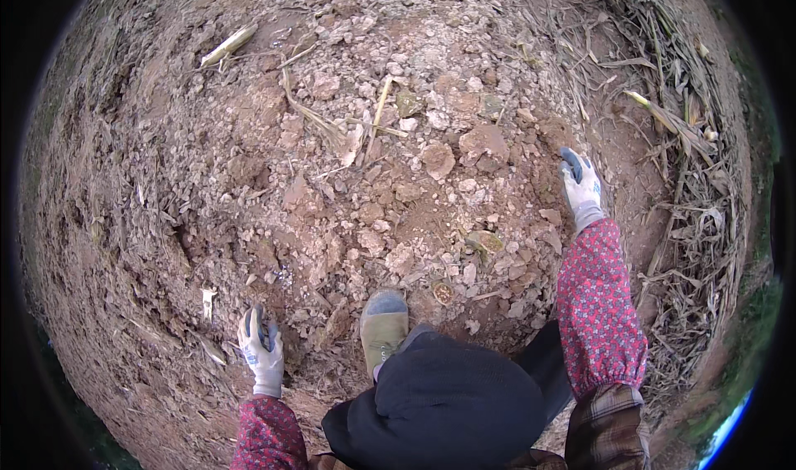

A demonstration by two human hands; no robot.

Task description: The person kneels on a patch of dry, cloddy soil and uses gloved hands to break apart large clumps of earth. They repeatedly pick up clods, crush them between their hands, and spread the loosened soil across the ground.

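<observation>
My left hand (261, 344), in a white work glove with blue-grey coated fingers, hangs at the lower left over broken soil, its fingers curled; whether it holds anything is hidden. A pale piece of dry stalk (208, 304) lies just beyond it. My right hand (579, 179), gloved alike, is at the right beside reddish soil clods (484, 145), fingers bent, with nothing visible in it. Red flower-patterned sleeve covers reach over both forearms. Between the hands lies lumpy brown soil (398, 209) with a few dry stalk pieces (380, 112).
A long heap of dry corn stalks and leaves (696, 221) runs along the right side. My shoe (385, 324) stands on the soil at the lower middle, near a round brown cut stub (443, 293). Another thick stalk piece (229, 45) lies at the upper left.
</observation>
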